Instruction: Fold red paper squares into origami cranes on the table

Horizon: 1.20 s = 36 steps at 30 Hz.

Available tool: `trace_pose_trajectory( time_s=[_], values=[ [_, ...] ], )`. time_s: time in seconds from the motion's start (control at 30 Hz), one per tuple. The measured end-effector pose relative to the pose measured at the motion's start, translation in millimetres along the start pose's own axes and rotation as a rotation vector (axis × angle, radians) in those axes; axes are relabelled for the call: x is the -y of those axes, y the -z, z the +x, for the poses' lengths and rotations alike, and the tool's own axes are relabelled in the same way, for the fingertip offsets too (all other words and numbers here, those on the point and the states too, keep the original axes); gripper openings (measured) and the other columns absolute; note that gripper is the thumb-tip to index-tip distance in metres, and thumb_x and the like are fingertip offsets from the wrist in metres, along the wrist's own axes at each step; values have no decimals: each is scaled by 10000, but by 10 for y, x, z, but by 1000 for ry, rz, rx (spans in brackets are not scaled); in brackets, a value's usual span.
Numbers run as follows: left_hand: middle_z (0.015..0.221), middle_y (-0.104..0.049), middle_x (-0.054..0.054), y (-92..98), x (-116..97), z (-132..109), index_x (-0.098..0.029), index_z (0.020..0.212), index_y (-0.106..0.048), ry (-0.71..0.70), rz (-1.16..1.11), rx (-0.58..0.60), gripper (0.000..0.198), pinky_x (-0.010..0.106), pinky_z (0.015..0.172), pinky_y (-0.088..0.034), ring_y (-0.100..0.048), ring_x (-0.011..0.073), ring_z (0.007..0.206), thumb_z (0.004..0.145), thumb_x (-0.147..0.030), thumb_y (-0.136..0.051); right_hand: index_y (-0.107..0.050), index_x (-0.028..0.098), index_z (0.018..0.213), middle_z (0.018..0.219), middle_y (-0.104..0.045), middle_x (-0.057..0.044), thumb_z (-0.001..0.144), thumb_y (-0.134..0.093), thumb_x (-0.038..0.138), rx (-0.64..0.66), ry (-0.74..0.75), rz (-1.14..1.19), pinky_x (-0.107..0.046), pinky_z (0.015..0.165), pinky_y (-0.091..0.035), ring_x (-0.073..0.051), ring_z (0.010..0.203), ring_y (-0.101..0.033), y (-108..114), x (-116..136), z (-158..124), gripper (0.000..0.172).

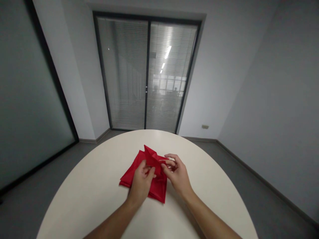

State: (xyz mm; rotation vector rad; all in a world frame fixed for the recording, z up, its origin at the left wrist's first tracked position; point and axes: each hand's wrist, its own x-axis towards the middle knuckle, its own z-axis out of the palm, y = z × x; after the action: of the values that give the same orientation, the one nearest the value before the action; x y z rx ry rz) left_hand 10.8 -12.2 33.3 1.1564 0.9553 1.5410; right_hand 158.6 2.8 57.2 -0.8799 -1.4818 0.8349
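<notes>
A folded red cloth (132, 172) lies on a round white table (94, 189), a little beyond the middle. My left hand (141, 182) rests on the cloth and pinches a raised fold between thumb and fingers. My right hand (177, 174) pinches the same raised fold from the right side, fingers curled. The fold (151, 156) stands up in a point between the two hands. The cloth's lower corner (161, 197) sticks out below my left hand.
The table's far edge curves toward a glass sliding door with blinds (147, 76). Grey floor lies on both sides. A white wall with a socket (205, 126) stands at the right, a frosted glass partition (27, 99) at the left.
</notes>
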Motion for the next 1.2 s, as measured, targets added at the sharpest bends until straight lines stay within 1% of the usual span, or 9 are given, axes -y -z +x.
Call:
trace_pose_trajectory(
  time_s=[0.13,0.27,0.33,0.47,0.63,0.77,0.93,1.07,1.2],
  values=[
    [917,-714,53,111,-22,31,-191,866,-699,-149,40,10,210,310,808,-526,-676,229,857,662,-182,-745,-644,204,846,940,-751,-81,824,-615,214,99,77,-51,-348,794,-559,-217,890,-712,39,-6,-18,38],
    [800,-690,25,162,-39,72,-199,784,-703,-221,92,-63,108,294,756,-506,-651,214,771,680,-188,-728,-673,200,843,1033,-749,-99,864,-581,211,202,161,-87,-381,868,-547,-231,972,-704,82,49,-36,95],
    [796,-685,22,150,-52,81,-200,750,-691,-245,91,-79,90,289,748,-504,-640,209,764,674,-196,-739,-681,198,836,1008,-750,-97,894,-572,242,196,169,-95,-368,852,-549,-223,940,-705,92,74,-34,131],
    [843,-687,36,101,-96,68,-195,659,-649,-304,75,-75,126,299,771,-514,-640,218,822,670,-238,-767,-688,198,904,915,-739,-65,857,-646,230,158,189,-158,-329,804,-545,-197,849,-685,80,82,-17,71],
    [974,-638,51,99,-115,53,-193,699,-672,-426,183,-89,91,290,806,-511,-619,209,925,740,-249,-730,-679,197,957,967,-724,-58,819,-642,142,194,226,-231,-302,772,-533,-184,848,-662,54,51,-9,154],
    [1043,-648,68,154,-75,52,-196,778,-652,-401,201,-18,89,330,921,-484,-615,217,992,840,-250,-620,-653,211,1046,1045,-693,-69,874,-589,161,179,230,-207,-290,752,-548,-180,896,-654,73,10,-4,190],
    [1174,-640,99,172,-84,-27,-194,1002,-599,-288,120,47,208,375,979,-461,-603,241,1093,957,-324,-443,-636,228,1036,993,-684,-57,882,-608,172,123,358,-337,-344,832,-519,-198,910,-632,117,-13,-2,166],
    [1221,-630,120,147,-135,-71,-189,1096,-571,-255,64,85,245,389,1007,-458,-599,258,1138,920,-352,-524,-603,232,1134,984,-681,-56,895,-585,143,119,410,-424,-347,832,-503,-200,902,-624,147,-10,-6,256],
    [1293,-599,137,137,-153,-61,-191,1189,-563,-186,79,184,361,379,991,-485,-586,277,1188,864,-343,-609,-636,226,1009,859,-653,-44,952,-552,198,130,456,-534,-338,771,-479,-203,835,-595,176,32,14,106]
  ],
)
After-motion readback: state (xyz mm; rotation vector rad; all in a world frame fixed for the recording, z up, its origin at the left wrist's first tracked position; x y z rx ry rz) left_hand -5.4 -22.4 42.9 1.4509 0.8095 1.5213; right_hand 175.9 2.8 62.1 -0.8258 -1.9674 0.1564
